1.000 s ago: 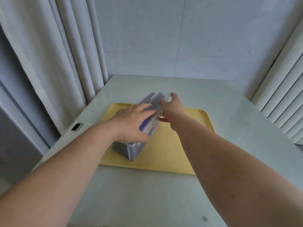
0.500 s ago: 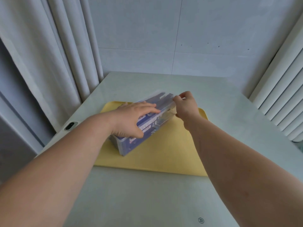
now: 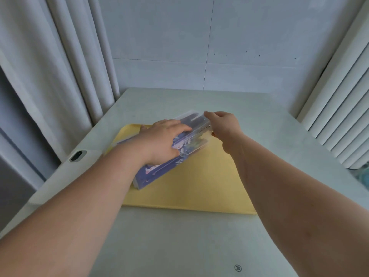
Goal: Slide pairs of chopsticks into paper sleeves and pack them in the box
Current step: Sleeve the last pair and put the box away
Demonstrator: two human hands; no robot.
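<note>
- On the tray (image 3: 199,186), the box (image 3: 159,174) looks light, stiff, slick.
- left hand (image 3: 161,140) presses flat on top; right hand (image 3: 223,124) pinches its 1 o'clock end.
- I'd grab the ends.

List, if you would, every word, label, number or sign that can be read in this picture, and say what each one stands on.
Printed sleeves inside the clear plastic box: blue print with pale marks, too blurred to read.
Round mark on the table, near its front edge: too small to read.
No other text is in view, so nothing here can be quoted.
</note>
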